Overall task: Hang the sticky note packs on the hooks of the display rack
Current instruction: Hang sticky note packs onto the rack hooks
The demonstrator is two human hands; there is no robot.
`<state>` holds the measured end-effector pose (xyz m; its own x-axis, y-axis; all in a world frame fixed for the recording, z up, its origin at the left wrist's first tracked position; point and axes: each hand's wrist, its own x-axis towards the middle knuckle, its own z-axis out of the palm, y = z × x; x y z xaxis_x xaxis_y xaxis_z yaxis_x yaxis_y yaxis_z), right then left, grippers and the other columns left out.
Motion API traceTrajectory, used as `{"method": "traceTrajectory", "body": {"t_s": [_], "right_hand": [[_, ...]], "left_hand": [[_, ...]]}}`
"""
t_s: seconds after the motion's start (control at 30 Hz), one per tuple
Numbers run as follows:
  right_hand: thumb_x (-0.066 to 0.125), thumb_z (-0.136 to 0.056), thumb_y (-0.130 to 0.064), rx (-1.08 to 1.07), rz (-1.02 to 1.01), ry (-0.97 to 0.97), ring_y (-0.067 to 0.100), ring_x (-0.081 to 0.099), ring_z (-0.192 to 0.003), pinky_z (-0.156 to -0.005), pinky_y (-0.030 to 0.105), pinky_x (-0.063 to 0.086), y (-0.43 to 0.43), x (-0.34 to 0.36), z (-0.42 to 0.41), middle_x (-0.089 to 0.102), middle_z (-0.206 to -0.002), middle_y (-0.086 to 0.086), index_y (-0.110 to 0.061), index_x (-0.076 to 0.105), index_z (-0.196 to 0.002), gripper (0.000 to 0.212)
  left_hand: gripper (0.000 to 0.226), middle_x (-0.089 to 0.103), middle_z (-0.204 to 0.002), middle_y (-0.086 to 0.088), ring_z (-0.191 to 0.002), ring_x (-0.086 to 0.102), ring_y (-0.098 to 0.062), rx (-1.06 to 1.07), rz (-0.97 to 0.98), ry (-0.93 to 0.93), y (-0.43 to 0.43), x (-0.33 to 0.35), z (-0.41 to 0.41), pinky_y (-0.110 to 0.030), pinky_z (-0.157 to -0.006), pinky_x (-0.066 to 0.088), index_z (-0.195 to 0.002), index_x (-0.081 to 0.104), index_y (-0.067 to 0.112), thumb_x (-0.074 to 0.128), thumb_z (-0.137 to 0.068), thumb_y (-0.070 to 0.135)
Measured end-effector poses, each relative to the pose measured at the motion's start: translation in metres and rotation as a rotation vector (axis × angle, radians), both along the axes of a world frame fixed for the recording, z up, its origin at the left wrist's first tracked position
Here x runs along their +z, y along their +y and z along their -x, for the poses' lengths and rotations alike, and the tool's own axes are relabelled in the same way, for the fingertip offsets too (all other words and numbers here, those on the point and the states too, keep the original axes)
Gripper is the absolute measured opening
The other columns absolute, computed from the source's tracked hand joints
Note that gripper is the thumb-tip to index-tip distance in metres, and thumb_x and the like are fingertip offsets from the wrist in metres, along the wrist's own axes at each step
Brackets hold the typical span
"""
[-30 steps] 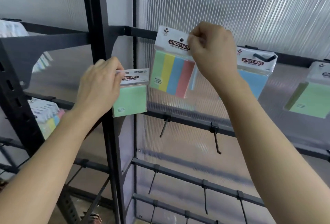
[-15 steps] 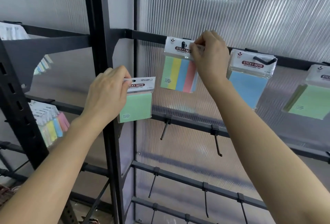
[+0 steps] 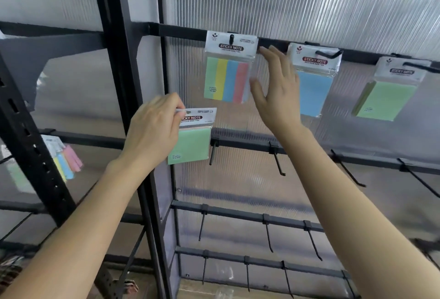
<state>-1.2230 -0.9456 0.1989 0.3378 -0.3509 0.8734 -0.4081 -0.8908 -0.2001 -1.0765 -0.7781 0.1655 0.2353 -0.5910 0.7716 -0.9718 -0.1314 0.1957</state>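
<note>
So: the striped pack (image 3: pixel 227 77) (green, yellow, blue and pink strips) is seen hanging from the top rail (image 3: pixel 178 32) of the display rack (image 3: pixel 122 84). A black hook (image 3: pixel 231 38) is poked through the hole in its white header. The right hand (image 3: pixel 277 94) is held just beside that pack's right edge, fingers straight and spread, nothing gripped. Whether a fingertip is actually touching the pack can't be made out, tbh.

Lower down, a green pack (image 3: pixel 192 146) is pinched by the left hand (image 3: pixel 152 132) at the top left corner of its header card, with the fingers curled onto the card. It's held in the air just left of the first empty hook (image 3: pixel 212 153) on the second rail (image 3: pixel 250 144) and isn't hung on anything. Part of it is seen in front of the rack's dark upright.

Further right on the top rail two more packs are hung, each on its own hook. One is a blue pack (image 3: pixel 313 94), partly hidden behind the right hand, and the other is a pale green pack (image 3: pixel 385 101) near the frame edge. More bare hooks (image 3: pixel 268 236) are seen on the lower rails. A ribbed translucent panel (image 3: pixel 285 1) is mounted behind everything. Off to the left, past the upright, a bunch of pastel packs (image 3: pixel 64 160) is hung, a bit blurred.
</note>
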Motion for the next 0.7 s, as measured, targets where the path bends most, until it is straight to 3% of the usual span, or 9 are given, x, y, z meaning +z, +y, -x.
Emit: {"method": "traceTrajectory", "body": {"t_s": [0.17, 0.27, 0.37, 0.53, 0.7], "right_hand": [[0.049, -0.091, -0.020, -0.069, -0.021, 0.176, 0.031, 0.031, -0.136, -0.109, 0.045, 0.024, 0.012, -0.028, 0.046, 0.040, -0.143, 0.015, -0.008, 0.042, -0.138, 0.049], [0.049, -0.095, -0.022, -0.172, -0.063, 0.271, 0.028, 0.023, -0.140, -0.114, 0.041, 0.012, 0.015, -0.039, 0.077, 0.034, -0.148, 0.012, -0.012, 0.037, -0.141, 0.049], [0.048, -0.096, -0.024, -0.247, -0.094, 0.290, 0.028, 0.019, -0.142, -0.114, 0.039, 0.006, 0.015, -0.045, 0.110, 0.031, -0.150, 0.011, -0.014, 0.035, -0.143, 0.049], [0.044, -0.093, -0.028, -0.339, -0.113, 0.263, 0.031, 0.023, -0.140, -0.114, 0.043, 0.011, 0.006, -0.052, 0.159, 0.036, -0.147, 0.012, -0.012, 0.039, -0.141, 0.050], [0.046, -0.092, -0.025, -0.387, -0.130, 0.242, 0.033, 0.025, -0.139, -0.113, 0.043, 0.012, -0.015, -0.054, 0.204, 0.038, -0.146, 0.014, -0.011, 0.041, -0.139, 0.049]], "left_hand": [[0.008, 0.047, -0.077, -0.001, -0.071, 0.043, -0.022, -0.115, -0.030, -0.001, -0.013, -0.008, 0.019, -0.032, -0.062, 0.027, -0.086, 0.051, 0.004, 0.050, -0.093, 0.008], [0.007, 0.054, -0.077, -0.010, -0.073, 0.050, -0.030, -0.178, -0.035, -0.018, -0.025, -0.013, 0.034, -0.033, -0.060, 0.030, -0.085, 0.052, 0.003, 0.052, -0.092, 0.007], [0.007, 0.051, -0.073, -0.007, -0.070, 0.050, -0.030, -0.275, -0.044, -0.040, -0.040, -0.014, 0.057, -0.032, -0.061, 0.028, -0.083, 0.052, 0.001, 0.053, -0.090, 0.004], [0.007, 0.042, -0.074, 0.000, -0.068, 0.042, -0.024, -0.369, -0.045, -0.020, -0.071, -0.014, 0.095, -0.034, -0.059, 0.032, -0.085, 0.052, 0.003, 0.054, -0.090, 0.007], [0.007, 0.051, -0.075, -0.003, -0.070, 0.049, -0.027, -0.444, -0.022, -0.050, -0.106, -0.006, 0.136, -0.033, -0.060, 0.033, -0.083, 0.052, 0.003, 0.055, -0.089, 0.004]]}}
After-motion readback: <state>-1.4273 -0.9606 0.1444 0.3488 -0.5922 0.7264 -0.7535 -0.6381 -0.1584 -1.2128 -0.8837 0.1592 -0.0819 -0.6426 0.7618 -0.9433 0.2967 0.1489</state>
